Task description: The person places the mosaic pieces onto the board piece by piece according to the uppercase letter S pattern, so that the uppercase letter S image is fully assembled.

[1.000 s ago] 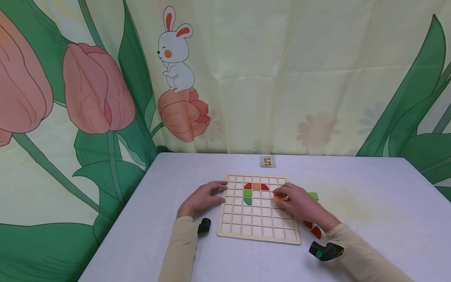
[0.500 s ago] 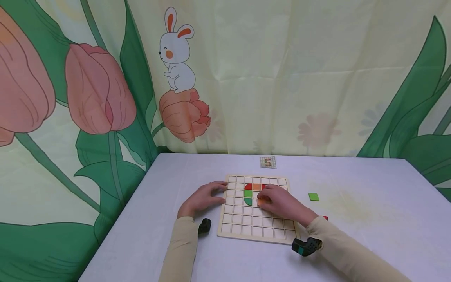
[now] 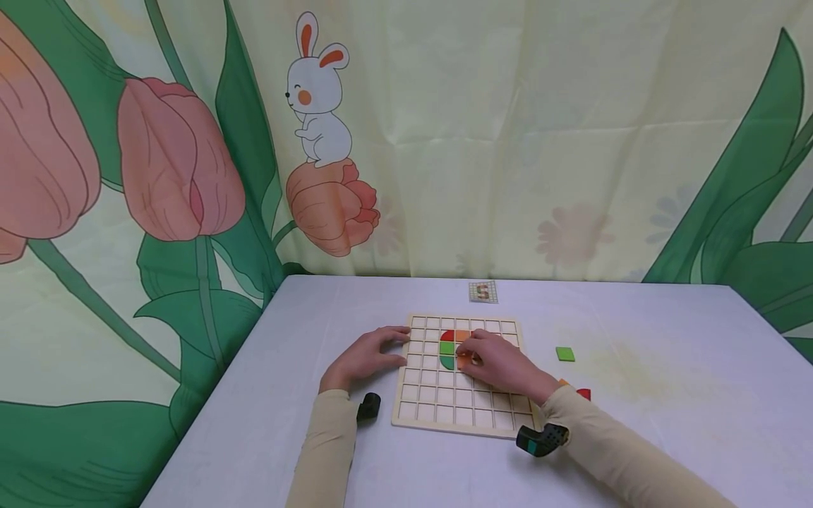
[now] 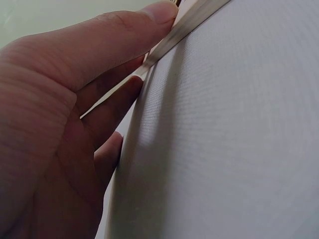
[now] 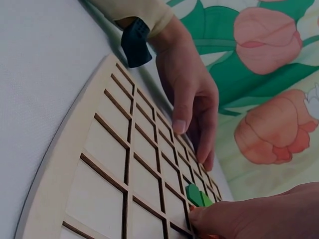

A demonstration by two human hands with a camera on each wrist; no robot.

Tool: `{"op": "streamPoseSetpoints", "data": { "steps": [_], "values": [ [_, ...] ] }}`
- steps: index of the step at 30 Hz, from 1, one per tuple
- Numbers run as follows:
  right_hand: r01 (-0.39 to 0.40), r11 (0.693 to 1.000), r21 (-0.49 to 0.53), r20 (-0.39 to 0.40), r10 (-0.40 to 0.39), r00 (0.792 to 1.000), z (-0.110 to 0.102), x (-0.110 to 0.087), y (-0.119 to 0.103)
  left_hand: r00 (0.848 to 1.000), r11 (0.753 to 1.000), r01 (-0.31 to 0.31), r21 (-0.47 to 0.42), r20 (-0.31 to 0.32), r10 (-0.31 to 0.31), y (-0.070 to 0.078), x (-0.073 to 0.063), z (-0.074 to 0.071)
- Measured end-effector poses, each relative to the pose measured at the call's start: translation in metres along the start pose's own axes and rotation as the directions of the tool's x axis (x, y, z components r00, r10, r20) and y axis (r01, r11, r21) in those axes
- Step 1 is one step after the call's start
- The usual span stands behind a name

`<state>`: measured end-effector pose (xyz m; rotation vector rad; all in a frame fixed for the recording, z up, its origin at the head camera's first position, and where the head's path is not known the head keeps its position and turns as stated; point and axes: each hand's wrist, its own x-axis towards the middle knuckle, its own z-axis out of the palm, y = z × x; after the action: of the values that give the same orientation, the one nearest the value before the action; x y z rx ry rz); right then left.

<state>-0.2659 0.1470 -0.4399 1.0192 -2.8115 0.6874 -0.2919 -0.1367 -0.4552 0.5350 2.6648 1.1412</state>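
The person sits at a grey table (image 3: pixel 635 331) with a wooden grid board (image 3: pixel 444 402) in front of them. The left hand (image 3: pixel 365 360) rests at the left edge of the board; its fingers are only loosely bent, the thumb lies on the board's rim and the other fingers touch the edge from the side, so it steadies the board and holds nothing. The right hand (image 3: pixel 502 365) lies over the middle of the board, and its fingertips press down on an orange piece (image 3: pixel 466 360) that sits in a cell just right of the dark green piece (image 3: pixel 447 362). I think the fingers are bent onto this piece, but the hand covers most of it, so how it is held is not fully clear. Above are a light green piece (image 3: pixel 447 347), a red piece (image 3: pixel 447 335) and another orange square (image 3: pixel 462 336). On the table right of the board lies a loose green square (image 3: pixel 564 353), and near the right sleeve a small red piece (image 3: pixel 583 394).
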Motion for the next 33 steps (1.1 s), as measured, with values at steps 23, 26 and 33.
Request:
{"op": "streamPoseSetpoints", "data": {
  "steps": [23, 26, 33],
  "values": [
    [-0.021, 1.000, 0.017, 0.007, 0.021, 1.000, -0.0001, 0.0004, 0.0006, 1.000, 1.000, 0.014, -0.010, -0.004, -0.014, -0.0015, -0.0004, 0.0004],
    [-0.025, 0.999, 0.020, 0.002, 0.025, 1.000, -0.0009, 0.0006, 0.0008, 1.000, 1.000, 0.010, -0.007, -0.002, -0.010, -0.0016, 0.0001, 0.0004],
    [-0.023, 0.999, 0.028, 0.001, 0.023, 1.000, -0.0001, 0.0017, 0.0008, 1.000, 1.000, 0.004, 0.007, -0.003, -0.004, -0.0023, 0.0007, 0.0000]
  ]
}}
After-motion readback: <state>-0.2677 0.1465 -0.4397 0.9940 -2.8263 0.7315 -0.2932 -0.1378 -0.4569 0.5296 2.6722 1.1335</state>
